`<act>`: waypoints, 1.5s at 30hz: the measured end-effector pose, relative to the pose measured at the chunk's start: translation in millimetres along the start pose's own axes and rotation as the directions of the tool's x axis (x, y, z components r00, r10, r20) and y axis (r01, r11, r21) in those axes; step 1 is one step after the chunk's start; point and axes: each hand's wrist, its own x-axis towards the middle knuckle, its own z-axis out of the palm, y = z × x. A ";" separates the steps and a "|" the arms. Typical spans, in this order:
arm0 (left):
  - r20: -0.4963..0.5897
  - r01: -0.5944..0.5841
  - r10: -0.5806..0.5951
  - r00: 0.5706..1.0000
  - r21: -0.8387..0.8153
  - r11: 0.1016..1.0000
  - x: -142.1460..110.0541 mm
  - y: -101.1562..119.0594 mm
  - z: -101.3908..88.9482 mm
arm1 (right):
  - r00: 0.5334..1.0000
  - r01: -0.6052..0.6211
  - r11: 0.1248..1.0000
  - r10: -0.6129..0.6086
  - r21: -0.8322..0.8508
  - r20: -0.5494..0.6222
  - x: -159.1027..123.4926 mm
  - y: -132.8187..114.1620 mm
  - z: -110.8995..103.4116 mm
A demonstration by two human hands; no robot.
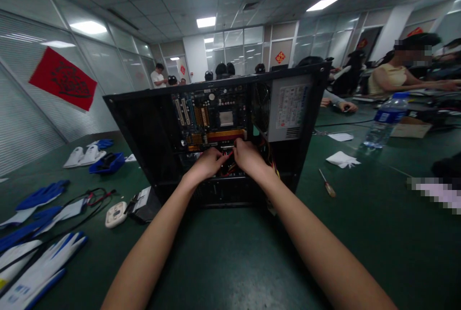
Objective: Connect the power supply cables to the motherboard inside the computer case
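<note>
An open black computer case (133, 127) stands upright on the green table in front of me, its inside facing me. Both my hands reach into its lower middle, below the motherboard (226, 103) and its orange and red memory slots. My left hand (206, 163) is closed, thumb and fingers pinched on a thin red cable (226, 157). My right hand (248, 156) is curled closed at the same short stretch of cable, close to my left fingertips. The cable's ends are hidden by my fingers and the dark. A silver power supply (290, 108) fills the upper right corner.
Left lie blue-and-white gloves (46, 271), a blue tray (107, 163), a white round-cornered object (115, 214), a black box-like part (144, 206) and thin cables. Right are a screwdriver (327, 184), crumpled white paper (343, 159) and a water bottle (385, 120). People sit beyond.
</note>
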 end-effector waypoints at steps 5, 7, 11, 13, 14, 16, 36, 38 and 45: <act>-0.059 -0.019 0.027 0.998 0.117 0.993 1.2 7.0 -0.1 | 0.998 0.001 0.990 0.009 -0.138 0.070 -7.9 -6.9 -11.6; -0.052 -0.027 0.035 0.998 0.148 0.989 1.7 8.4 0.2 | 0.997 0.011 0.987 0.002 -0.162 0.083 -9.1 -8.9 -14.0; -0.032 -0.024 0.030 0.999 0.183 0.983 2.3 7.6 1.6 | 0.994 0.021 0.982 -0.001 -0.190 0.108 -8.2 -11.4 -14.6; -0.029 -0.014 0.020 0.999 0.208 0.978 2.1 8.0 1.8 | 0.994 0.018 0.981 0.003 -0.194 0.109 -6.8 -11.7 -13.7; -0.027 -0.008 0.014 1.000 0.220 0.976 1.9 8.8 1.7 | 0.994 0.014 0.981 0.007 -0.195 0.108 -5.9 -11.5 -13.1; -0.026 0.006 0.000 1.000 0.239 0.971 1.4 11.5 1.1 | 0.994 0.008 0.980 0.014 -0.196 0.110 -3.8 -10.4 -11.8; -0.015 0.157 -0.163 0.987 0.362 0.919 -7.8 30.7 -5.2 | 0.992 -0.004 0.978 0.031 -0.207 0.125 9.0 -4.8 -8.3; -0.021 0.161 -0.166 0.986 0.385 0.909 -7.6 33.2 -5.6 | 0.991 -0.005 0.978 0.033 -0.210 0.130 8.7 -4.9 -8.8; -0.061 0.176 -0.167 0.984 0.468 0.866 -8.4 42.9 -6.1 | 0.988 -0.018 0.979 0.048 -0.201 0.145 6.7 -5.5 -9.6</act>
